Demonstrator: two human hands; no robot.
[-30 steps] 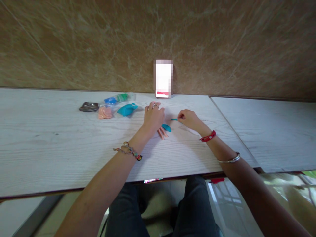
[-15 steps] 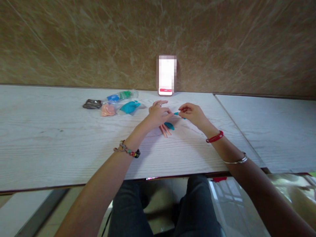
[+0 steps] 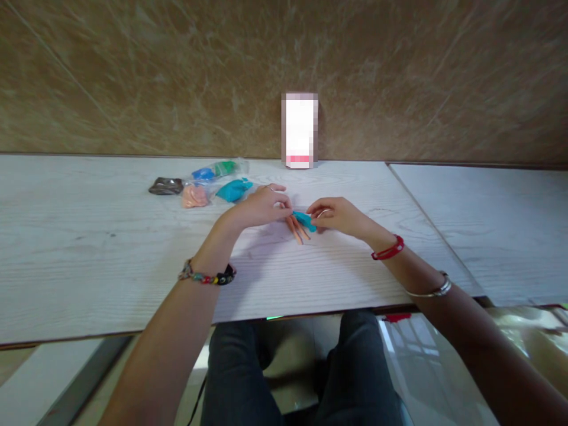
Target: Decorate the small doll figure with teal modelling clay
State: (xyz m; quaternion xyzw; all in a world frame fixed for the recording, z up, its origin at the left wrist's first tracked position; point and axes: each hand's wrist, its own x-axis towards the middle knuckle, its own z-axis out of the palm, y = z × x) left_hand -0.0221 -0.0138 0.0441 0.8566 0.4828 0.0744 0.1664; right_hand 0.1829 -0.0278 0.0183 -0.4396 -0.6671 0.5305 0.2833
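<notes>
On the table, a flattened piece of blue modelling clay (image 3: pixel 304 220) lies against several thin peach clay strips (image 3: pixel 298 232), which fan out toward the table's front edge. My left hand (image 3: pixel 265 205) has its thumb and a finger pinched at the left end of the blue piece, while its other fingers stay raised. At the right end, my right hand (image 3: pixel 341 216) closes its thumb and fingertips on the same blue clay. The small blue bit seen between the hands earlier cannot be told apart now.
Left of my hands lie bags of clay: blue (image 3: pixel 234 190), peach (image 3: pixel 195 196), dark brown (image 3: pixel 165 186), darker blue (image 3: pixel 203 174) and green (image 3: pixel 225 168). A phone (image 3: pixel 300 131) leans on the marbled wall (image 3: pixel 133 77). The white table (image 3: pixel 110 248) has a seam at the right.
My left hand has shifted left and my right hand has come down and left onto the larger blue piece. The small blue bit held between them is no longer distinct.
</notes>
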